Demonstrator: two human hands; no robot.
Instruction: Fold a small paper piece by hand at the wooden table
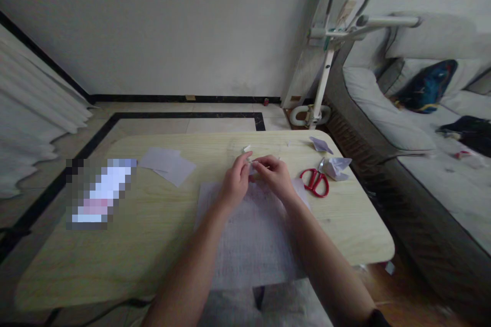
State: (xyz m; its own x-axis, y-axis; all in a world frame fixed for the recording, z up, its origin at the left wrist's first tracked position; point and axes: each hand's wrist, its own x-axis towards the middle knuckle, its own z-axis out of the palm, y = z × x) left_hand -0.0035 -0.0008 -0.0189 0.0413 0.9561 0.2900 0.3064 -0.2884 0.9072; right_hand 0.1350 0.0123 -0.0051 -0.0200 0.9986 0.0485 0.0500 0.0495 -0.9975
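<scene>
Above the far edge of a large printed sheet (pixel 257 245), my hands meet at the middle of the table. My left hand (pixel 235 180) is closed, its thumb and forefinger pinching a small whitish piece (pixel 252 162) that is too small to name. From the other side my right hand (pixel 275 176) pinches the same piece. Just beyond the fingertips lies a small white scrap (pixel 246 148). Red-handled scissors (pixel 315 182) rest to the right of my right hand, beside a folded paper shape (pixel 337 167).
The pale wooden table (pixel 161 245) has rounded corners. Plain paper squares (pixel 169 166) overlap at the left, near a blurred-out, screen-like object (pixel 103 191). Another folded paper (pixel 321 144) lies at the far right. A sofa (pixel 383 127) and a white exercise frame (pixel 322 82) stand beyond.
</scene>
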